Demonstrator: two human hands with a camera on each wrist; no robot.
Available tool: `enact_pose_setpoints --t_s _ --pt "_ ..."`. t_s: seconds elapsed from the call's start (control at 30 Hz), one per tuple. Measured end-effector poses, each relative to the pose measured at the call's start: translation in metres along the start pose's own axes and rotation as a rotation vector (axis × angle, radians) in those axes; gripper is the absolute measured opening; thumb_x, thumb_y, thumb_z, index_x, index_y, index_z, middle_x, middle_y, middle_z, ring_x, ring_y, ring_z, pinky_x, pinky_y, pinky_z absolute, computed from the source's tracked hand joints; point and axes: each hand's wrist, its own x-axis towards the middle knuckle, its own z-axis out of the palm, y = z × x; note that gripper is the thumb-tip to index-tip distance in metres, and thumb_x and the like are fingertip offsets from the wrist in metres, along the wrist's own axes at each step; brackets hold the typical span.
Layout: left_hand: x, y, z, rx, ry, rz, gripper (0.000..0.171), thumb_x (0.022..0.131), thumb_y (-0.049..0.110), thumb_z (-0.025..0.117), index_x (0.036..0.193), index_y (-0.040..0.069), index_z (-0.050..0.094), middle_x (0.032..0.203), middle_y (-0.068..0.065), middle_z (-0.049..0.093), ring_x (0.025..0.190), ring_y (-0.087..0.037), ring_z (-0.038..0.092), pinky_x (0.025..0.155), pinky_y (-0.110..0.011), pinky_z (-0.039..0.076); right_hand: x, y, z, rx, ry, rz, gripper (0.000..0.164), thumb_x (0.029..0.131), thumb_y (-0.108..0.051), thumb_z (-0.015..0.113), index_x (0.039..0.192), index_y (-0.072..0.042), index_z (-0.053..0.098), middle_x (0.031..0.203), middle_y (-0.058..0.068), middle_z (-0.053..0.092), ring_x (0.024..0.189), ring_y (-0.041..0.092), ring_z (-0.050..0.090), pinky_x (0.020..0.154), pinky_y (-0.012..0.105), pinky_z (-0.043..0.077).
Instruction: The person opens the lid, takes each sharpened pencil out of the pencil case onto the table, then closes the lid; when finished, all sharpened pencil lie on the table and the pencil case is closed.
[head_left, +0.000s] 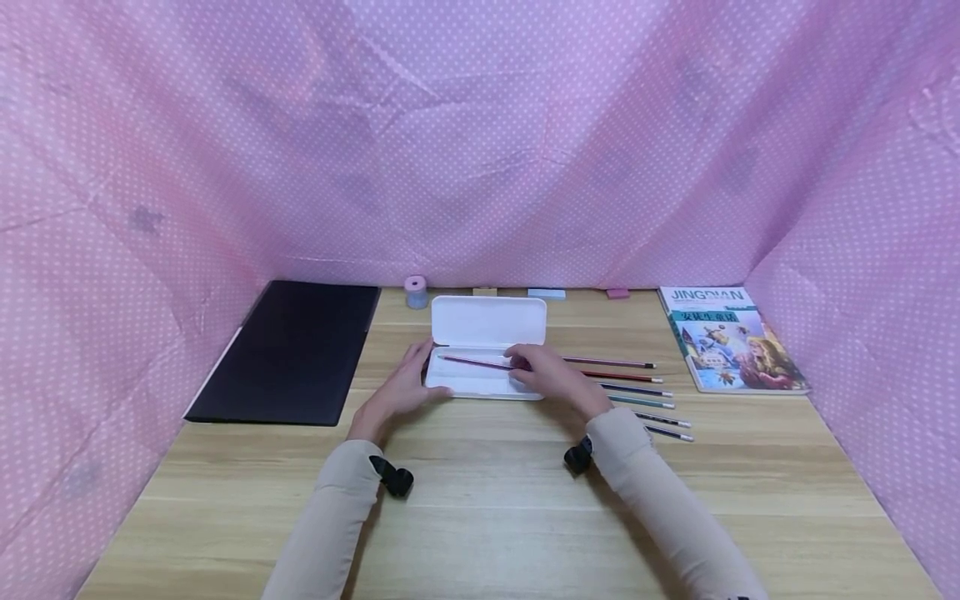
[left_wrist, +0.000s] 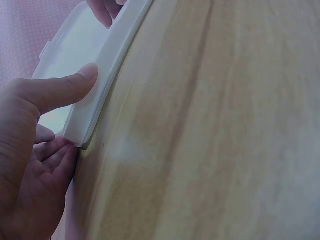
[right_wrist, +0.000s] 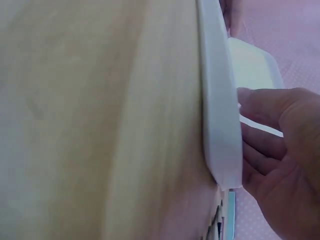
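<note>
A white pencil case (head_left: pixel 487 394) lies on the table with its lid (head_left: pixel 489 321) raised at the back. My left hand (head_left: pixel 405 385) grips the case's left end, thumb on the front rim and fingers round the corner. Over the right half of the case, my right hand (head_left: pixel 551 377) pinches a dark red pencil (head_left: pixel 472 362). That pencil points left inside the case, and its rear part is hidden under the hand. In the right wrist view the thumb and fingers of the right hand (right_wrist: pixel 280 145) dip over the case wall (right_wrist: pixel 220 115), which hides the pencil there.
Several pencils (head_left: pixel 630 378) lie side by side right of the case, partly behind the right forearm. A black folder (head_left: pixel 288 354) is at left, a book (head_left: pixel 731 342) at right. Along the back stand a small round container (head_left: pixel 416 292), a blue-white block (head_left: pixel 546 294) and a pink block (head_left: pixel 618 293).
</note>
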Motion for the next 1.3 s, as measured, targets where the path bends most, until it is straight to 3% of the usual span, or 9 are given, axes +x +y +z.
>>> enact_pose_setpoints --t_s 0.5,0.73,0.97,1.3 --pt "-0.001 0.0 0.001 0.0 0.002 -0.008 0.101 0.073 0.044 0.074 0.149 0.019 0.012 0.142 -0.006 0.027 0.13 -0.022 0.028 0.108 -0.043 0.024 0.006 -0.004 -0.005 0.018 -0.091 0.032 0.026 0.091 -0.006 0.056 0.116 -0.01 0.061 0.095 -0.001 0.058 0.088 0.013 0.052 0.081 0.029 0.045" --pt "-0.001 0.002 0.001 0.006 0.001 -0.009 0.101 0.074 0.044 0.074 0.149 0.017 0.012 0.142 -0.006 0.028 0.131 -0.023 0.028 0.108 -0.043 0.024 0.007 -0.004 -0.005 0.028 -0.081 0.019 0.02 0.09 -0.003 0.056 0.107 -0.009 0.066 0.096 0.0 0.062 0.087 0.013 0.053 0.08 0.029 0.045" --pt "0.0 0.003 0.0 0.009 0.001 0.0 0.1 0.074 0.042 0.075 0.149 0.018 0.013 0.142 -0.006 0.029 0.13 -0.023 0.029 0.108 -0.043 0.024 0.005 -0.002 -0.008 0.057 -0.067 0.038 0.018 0.09 -0.007 0.058 0.1 -0.016 0.069 0.097 -0.005 0.062 0.088 0.011 0.053 0.08 0.028 0.046" --pt "0.0 0.003 0.0 0.01 -0.001 -0.012 0.1 0.074 0.044 0.074 0.149 0.018 0.013 0.142 -0.006 0.028 0.13 -0.023 0.028 0.108 -0.044 0.024 -0.011 0.002 -0.026 0.119 -0.011 0.001 0.018 0.089 -0.009 0.059 0.102 -0.016 0.069 0.097 -0.003 0.063 0.087 0.012 0.054 0.075 0.028 0.047"
